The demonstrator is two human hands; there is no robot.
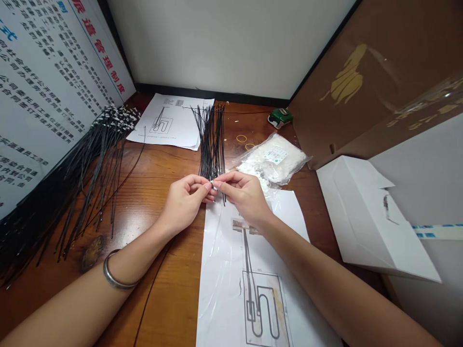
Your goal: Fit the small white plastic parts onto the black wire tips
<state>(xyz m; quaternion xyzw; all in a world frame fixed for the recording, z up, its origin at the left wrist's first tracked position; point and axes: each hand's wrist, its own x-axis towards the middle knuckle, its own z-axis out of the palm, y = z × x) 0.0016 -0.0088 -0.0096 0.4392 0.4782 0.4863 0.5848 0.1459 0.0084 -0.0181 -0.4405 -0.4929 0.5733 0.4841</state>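
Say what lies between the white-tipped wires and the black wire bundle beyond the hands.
In the head view, a printed diagram sheet, overlapped by the black wire bundle; nearer the camera, wooden tabletop and a curving wire.

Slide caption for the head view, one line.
Left hand and right hand pinch a small white piece near black wires, a plastic bag and a printed drawing.
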